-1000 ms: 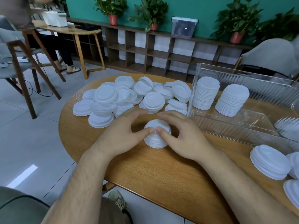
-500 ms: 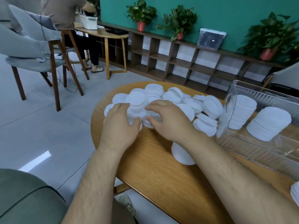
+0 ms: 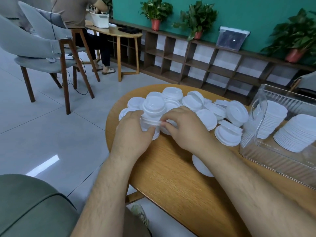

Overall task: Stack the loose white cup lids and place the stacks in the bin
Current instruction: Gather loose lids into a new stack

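Wooden table (image 3: pixel 171 177) carries a heap of white lids (image 3: pixel 206 118). Left grip (image 3: pixel 133 132) and right grip (image 3: pixel 184 129) both clasp one small lid stack (image 3: pixel 151 123).

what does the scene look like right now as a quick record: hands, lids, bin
left hand: grips held lids at the pile's near edge
right hand: pinches the same lids' rim
loose lids: heaped on the table
bin: clear, holds two stacks
small stack: on table, partly under right forearm
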{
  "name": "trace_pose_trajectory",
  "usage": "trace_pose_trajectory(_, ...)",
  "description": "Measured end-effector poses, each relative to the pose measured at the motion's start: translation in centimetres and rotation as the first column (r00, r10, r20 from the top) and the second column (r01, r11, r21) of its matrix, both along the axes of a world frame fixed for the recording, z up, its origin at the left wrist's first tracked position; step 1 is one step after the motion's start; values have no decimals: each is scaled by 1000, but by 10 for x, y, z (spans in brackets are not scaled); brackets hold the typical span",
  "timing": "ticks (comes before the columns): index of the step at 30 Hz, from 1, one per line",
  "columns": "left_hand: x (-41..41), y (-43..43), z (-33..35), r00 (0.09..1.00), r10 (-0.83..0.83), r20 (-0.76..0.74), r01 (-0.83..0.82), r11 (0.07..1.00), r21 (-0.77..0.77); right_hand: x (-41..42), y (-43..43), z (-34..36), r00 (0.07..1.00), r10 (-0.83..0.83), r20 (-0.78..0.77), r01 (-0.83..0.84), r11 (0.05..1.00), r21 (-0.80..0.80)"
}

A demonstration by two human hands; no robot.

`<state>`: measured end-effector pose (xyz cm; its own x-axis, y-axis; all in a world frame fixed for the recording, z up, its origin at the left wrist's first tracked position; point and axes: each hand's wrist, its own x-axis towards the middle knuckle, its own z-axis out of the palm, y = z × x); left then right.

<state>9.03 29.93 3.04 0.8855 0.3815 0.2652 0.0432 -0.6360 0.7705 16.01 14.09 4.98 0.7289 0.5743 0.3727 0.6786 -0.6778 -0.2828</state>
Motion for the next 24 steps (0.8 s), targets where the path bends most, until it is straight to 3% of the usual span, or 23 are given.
trace_pose_trajectory(8,-4,-30,2,979,-155,134,170,979,-112,-24,-53,12,994,-52,-96,77,956,282)
trace_pose_trajectory(14,-4,-64,6,924,-313,221,344,932,-118,-43,-95,11,978,-100,-185,182,846,502)
trace_pose_trajectory(18,-5,-81,4,874,-452,179,467,883,-50,-54,-121,2,963,-84,-258,230,758,610)
trace_pose_trajectory(24,-6,-95,3,826,-552,112,553,833,27,-65,-146,-10,963,-90,-255,237,735,635)
